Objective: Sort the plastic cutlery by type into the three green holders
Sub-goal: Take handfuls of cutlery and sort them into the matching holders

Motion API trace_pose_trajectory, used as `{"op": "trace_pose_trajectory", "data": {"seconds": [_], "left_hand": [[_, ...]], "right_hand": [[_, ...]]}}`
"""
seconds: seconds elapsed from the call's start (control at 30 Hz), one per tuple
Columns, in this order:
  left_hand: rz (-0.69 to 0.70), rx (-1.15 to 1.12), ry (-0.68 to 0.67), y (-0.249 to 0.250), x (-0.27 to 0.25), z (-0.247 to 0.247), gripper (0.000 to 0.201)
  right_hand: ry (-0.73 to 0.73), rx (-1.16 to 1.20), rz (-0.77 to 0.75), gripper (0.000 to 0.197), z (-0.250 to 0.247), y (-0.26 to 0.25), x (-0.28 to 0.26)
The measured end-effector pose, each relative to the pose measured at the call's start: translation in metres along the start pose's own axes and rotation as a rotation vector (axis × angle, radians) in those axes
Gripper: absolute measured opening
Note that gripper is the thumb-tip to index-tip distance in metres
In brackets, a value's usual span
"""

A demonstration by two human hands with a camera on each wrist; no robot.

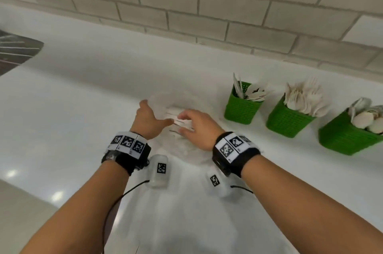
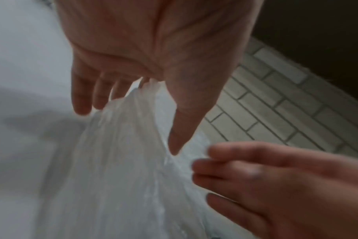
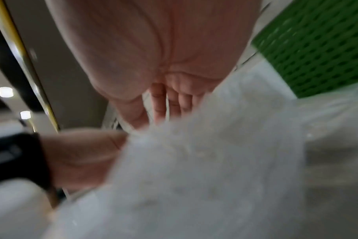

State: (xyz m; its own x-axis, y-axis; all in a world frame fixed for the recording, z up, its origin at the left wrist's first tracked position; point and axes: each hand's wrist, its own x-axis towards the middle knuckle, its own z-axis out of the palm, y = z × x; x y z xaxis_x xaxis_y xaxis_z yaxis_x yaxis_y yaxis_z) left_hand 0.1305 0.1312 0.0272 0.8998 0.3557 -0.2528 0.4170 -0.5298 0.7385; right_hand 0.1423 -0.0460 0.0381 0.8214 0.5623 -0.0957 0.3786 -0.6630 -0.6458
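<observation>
On the white tabletop (image 1: pixel 62 108), the left hand (image 1: pixel 148 118) pinches a gathered fold of the clear plastic bag (image 2: pixel 120 161) between thumb and fingers. The right hand (image 1: pixel 200 129), fingers loosely curled, takes hold of white plastic cutlery (image 1: pixel 178 118) at the bag's mouth. Off right stand three green holders (image 1: pixel 241 108), already filled with cutlery.
</observation>
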Motion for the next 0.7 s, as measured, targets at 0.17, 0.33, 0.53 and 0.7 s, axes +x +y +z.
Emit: {"op": "trace_pose_trajectory", "data": {"seconds": [0.17,0.33,0.53,0.7], "left_hand": [[0.007,-0.215,-0.031,-0.012,0.021,0.000,0.052],[-0.026,-0.600,-0.124,-0.007,0.029,-0.010,0.034],[0.015,-0.407,-0.164,-0.013,0.040,-0.010,0.036],[0.125,-0.162,-0.154,-0.017,0.048,-0.014,0.018]], "right_hand": [[-0.104,-0.484,0.186,0.094,0.015,0.009,0.047],[-0.195,-0.566,0.214,0.076,0.014,0.001,0.060],[-0.220,-0.580,0.216,0.055,0.018,-0.009,0.065],[-0.134,-0.402,0.115,0.039,0.023,-0.007,0.060]]}}
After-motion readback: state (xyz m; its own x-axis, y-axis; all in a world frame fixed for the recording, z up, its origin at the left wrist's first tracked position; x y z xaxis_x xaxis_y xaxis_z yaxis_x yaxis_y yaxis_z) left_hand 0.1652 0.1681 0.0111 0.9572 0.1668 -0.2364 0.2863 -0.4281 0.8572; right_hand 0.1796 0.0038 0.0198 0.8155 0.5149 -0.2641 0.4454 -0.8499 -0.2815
